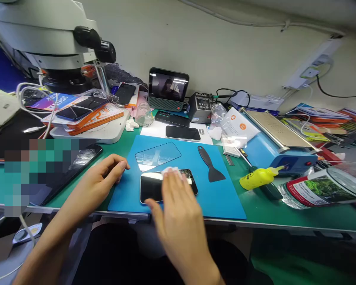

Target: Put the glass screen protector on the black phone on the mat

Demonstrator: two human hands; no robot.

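A black phone (150, 188) lies screen up on the blue work mat (222, 198) near the table's front edge. My right hand (178, 209) presses a small white wipe (171, 171) onto the phone's screen, fingers flat over it. My left hand (102, 178) rests on the mat's left edge, fingers curled, just left of the phone and holding nothing that I can see. A clear glass screen protector (158, 155) lies on the mat behind the phone. A black plastic scraper (210, 164) lies to the right on the mat.
A yellow squeeze bottle (259, 178) and a labelled clear jar (317, 188) lie at the right. A blue machine (273, 152) stands behind them. A microscope (53, 39), phones, a small screen (167, 89) and a dark tablet (77, 164) crowd the back and left.
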